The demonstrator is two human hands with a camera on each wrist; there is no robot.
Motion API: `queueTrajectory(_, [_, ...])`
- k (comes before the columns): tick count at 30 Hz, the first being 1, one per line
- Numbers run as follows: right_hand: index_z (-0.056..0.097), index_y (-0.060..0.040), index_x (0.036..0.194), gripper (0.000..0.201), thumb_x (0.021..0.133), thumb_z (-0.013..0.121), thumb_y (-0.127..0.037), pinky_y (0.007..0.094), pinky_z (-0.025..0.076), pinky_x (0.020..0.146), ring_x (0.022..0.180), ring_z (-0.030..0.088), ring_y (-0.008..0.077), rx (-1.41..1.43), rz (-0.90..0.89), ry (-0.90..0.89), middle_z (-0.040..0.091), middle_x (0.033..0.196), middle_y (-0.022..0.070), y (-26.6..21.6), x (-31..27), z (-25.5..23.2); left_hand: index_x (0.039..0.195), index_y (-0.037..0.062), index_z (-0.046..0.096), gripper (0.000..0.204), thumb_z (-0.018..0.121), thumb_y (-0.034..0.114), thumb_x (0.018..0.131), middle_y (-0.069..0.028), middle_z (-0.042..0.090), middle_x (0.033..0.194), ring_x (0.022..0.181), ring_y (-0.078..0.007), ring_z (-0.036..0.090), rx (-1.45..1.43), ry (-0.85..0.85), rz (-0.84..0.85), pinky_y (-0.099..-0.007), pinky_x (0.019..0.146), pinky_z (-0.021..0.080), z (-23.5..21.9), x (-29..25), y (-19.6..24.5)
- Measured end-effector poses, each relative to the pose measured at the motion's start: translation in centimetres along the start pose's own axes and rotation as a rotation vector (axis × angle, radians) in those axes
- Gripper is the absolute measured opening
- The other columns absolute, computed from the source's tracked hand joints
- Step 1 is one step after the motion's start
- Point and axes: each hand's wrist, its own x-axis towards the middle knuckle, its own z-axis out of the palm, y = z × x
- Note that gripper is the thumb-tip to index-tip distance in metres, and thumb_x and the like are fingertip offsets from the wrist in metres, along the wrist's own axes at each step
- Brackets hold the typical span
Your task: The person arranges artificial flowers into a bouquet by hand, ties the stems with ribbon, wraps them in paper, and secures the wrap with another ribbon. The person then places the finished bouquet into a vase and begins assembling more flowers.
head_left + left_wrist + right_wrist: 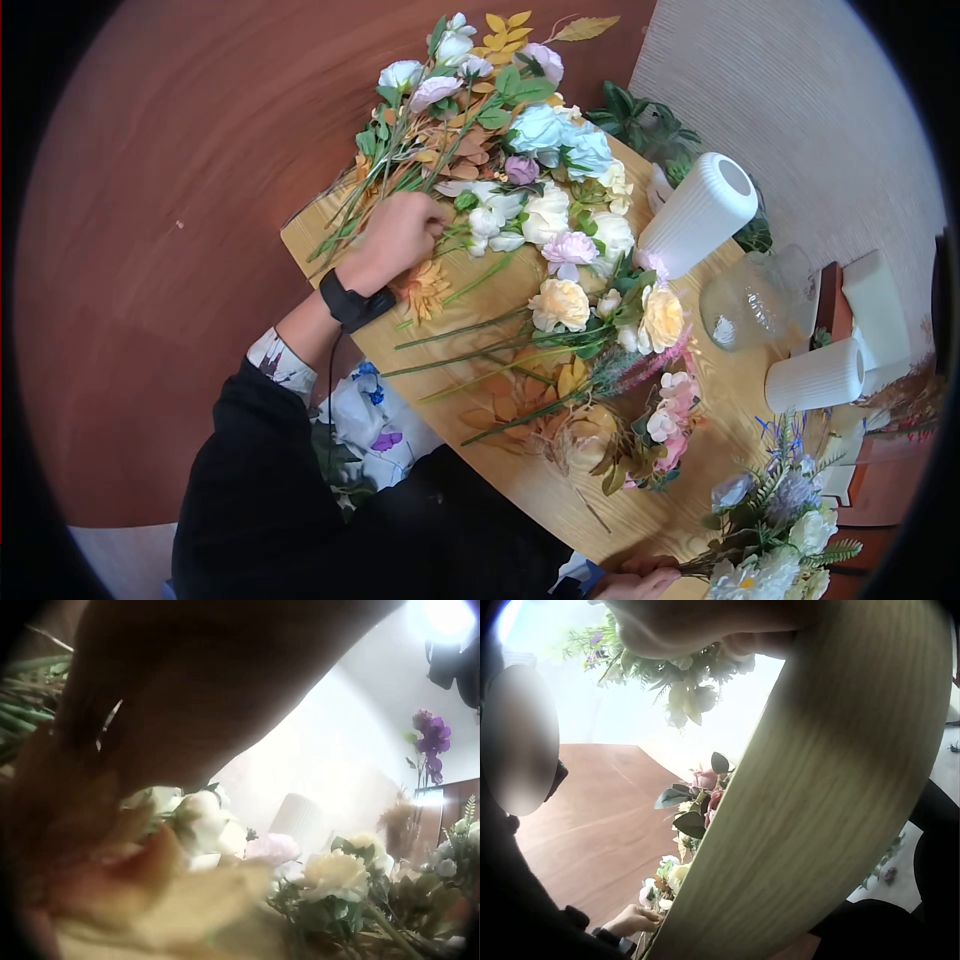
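In the head view, my left hand (400,235) is over the table's far left side, its curled fingers pinching at the green stems of white flowers (490,222). An orange flower (424,290) lies beside that wrist. The left wrist view has the dark, blurred left hand (187,682) above orange petals (165,877). At the lower right of the head view, my right hand (640,582) grips the stems of a mixed white and lilac bouquet (780,530). The right wrist view shows this hand (705,626) beside the bouquet (679,679), its fingertips partly hidden.
Cream roses (560,304), pink flowers (672,420) and blue flowers (560,138) lie across the wooden table (620,515). Towards its right edge are a tall white vase (698,215), a glass vase (750,300) and a smaller white vase (815,377). A plastic bag (375,420) is below the table.
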Motion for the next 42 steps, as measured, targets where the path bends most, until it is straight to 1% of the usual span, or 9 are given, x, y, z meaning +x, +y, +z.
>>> queueTrajectory(9, [0.042,-0.0089,0.063,0.033,0.083,0.053,-0.033,0.0247,0.022,0.038,0.040,0.029,0.0098,0.050,-0.048,-0.005,0.034,0.051,-0.0012,1.9,0.4,-1.0,0.098,-0.0062,0.052,0.014,0.051,-0.002,0.085,-0.0087,0.061,0.085,0.083,-0.0163,0.062,-0.918,0.585,0.356,-0.0274,0.073,0.049,-8.6,-2.4,8.0])
queueTrajectory(13, [0.046,-0.0079,0.071,0.026,0.087,0.049,-0.029,0.0254,0.028,0.041,0.043,0.034,0.0106,-0.003,-0.072,-0.039,0.041,0.056,-0.0003,3.2,0.4,-2.3,0.104,-0.0062,0.047,0.020,0.053,-0.001,0.085,-0.0156,0.060,0.095,0.083,-0.0212,0.063,-1.168,0.490,0.389,-0.0326,0.074,0.053,-10.6,-4.3,11.5])
queueTrajectory(17, [0.045,-0.0098,0.074,0.030,0.088,0.047,-0.036,0.0209,0.015,0.037,0.042,0.024,0.0043,0.153,-0.070,0.038,0.029,0.054,-0.0046,1.3,-0.2,-0.7,0.095,-0.0052,0.049,0.012,0.053,-0.004,0.084,-0.0179,0.061,0.091,0.082,-0.0230,0.064,-1.406,0.227,0.414,-0.0330,0.074,0.054,-8.9,-5.1,15.1])
queueTrajectory(24, [0.041,-0.0091,0.075,0.035,0.092,0.045,-0.039,0.0195,0.013,0.036,0.042,0.019,0.0028,0.357,0.223,-0.066,0.025,0.054,-0.0056,-2.2,-0.7,-1.0,0.086,-0.0043,0.059,0.009,0.062,-0.002,0.078,-0.0069,0.063,0.081,0.072,-0.0118,0.061,-0.866,0.378,0.289,-0.0236,0.064,0.049,-6.4,-3.9,15.1])
queueTrajectory(28, [0.039,-0.0077,0.074,0.037,0.092,0.045,-0.040,0.0194,0.013,0.038,0.043,0.018,0.0029,0.371,0.254,0.010,0.025,0.054,-0.0054,-2.4,-0.6,-0.6,0.092,-0.0052,0.061,0.015,0.062,0.001,0.079,-0.0081,0.064,0.083,0.076,-0.0120,0.061,-0.634,0.294,0.172,-0.0232,0.066,0.048,-5.7,1.1,8.5])
queueTrajectory(31, [0.041,-0.0069,0.077,0.036,0.092,0.045,-0.039,0.0194,0.013,0.038,0.043,0.018,0.0033,0.392,0.258,0.004,0.025,0.054,-0.0050,-1.9,-0.6,-1.0,0.093,-0.0049,0.062,0.019,0.062,0.007,0.078,-0.0078,0.065,0.078,0.069,-0.0108,0.060,-0.260,0.490,0.175,-0.0245,0.064,0.048,-4.5,2.5,5.5])
queueTrajectory(34, [0.042,-0.0056,0.078,0.036,0.091,0.045,-0.039,0.0192,0.013,0.038,0.043,0.018,0.0032,0.370,0.248,-0.016,0.025,0.054,-0.0050,-2.1,-0.7,-1.0,0.099,-0.0020,0.062,0.025,0.059,0.014,0.079,-0.0142,0.065,0.081,0.070,-0.0128,0.060,-0.380,0.218,0.130,-0.0280,0.063,0.047,-3.4,-2.5,9.8])
queueTrajectory(38, [0.043,-0.0053,0.077,0.036,0.091,0.045,-0.039,0.0193,0.012,0.038,0.044,0.018,0.0031,0.304,0.228,0.027,0.025,0.054,-0.0052,-1.9,-0.7,-0.7,0.102,-0.0041,0.052,0.040,0.068,0.016,0.071,-0.0222,0.056,0.087,0.082,-0.0379,0.054,-0.247,-0.301,0.259,-0.0398,0.071,0.044,0.6,-8.9,11.8])
queueTrajectory(42, [0.042,-0.0060,0.075,0.037,0.091,0.046,-0.040,0.0196,0.010,0.037,0.043,0.018,0.0028,0.239,0.233,0.059,0.025,0.056,-0.0053,-2.1,-0.6,-0.7,0.110,-0.0075,0.049,0.044,0.065,0.009,0.073,-0.0231,0.055,0.095,0.088,-0.0369,0.053,-0.236,-0.106,0.316,-0.0379,0.078,0.043,5.5,-9.6,9.5])
